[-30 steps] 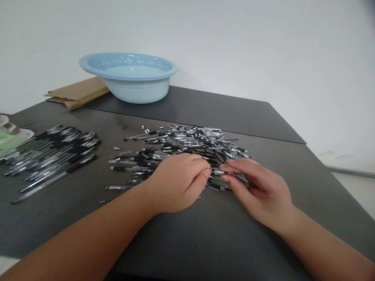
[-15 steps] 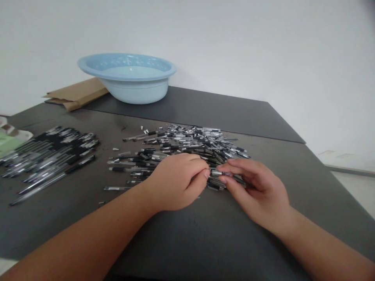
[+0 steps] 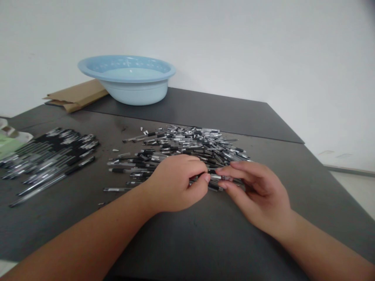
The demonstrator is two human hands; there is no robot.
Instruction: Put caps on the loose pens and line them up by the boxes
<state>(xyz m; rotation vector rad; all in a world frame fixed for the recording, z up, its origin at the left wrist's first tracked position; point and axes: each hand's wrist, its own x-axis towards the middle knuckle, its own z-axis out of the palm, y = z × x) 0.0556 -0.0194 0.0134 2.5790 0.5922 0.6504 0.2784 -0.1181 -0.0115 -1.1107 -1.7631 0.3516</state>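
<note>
Left fingers (image 3: 200,185) and right fingers (image 3: 234,192) are pinched on a pen (image 3: 216,176); were either hold slackened, it could be lost in the pile (image 3: 187,141).

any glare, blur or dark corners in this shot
Head view: small bright glint inside the round light-blue plastic basin; head view: heaped clear-and-black plastic pens glint, their fine detail smeared; head view: extreme top right corner darkened.

Heaps of pens (image 3: 190,143) cover part of a dark surface (image 3: 193,244) in what appears to be a workroom. A blue basin (image 3: 139,93) stands near a plain white wall (image 3: 249,47).
</note>
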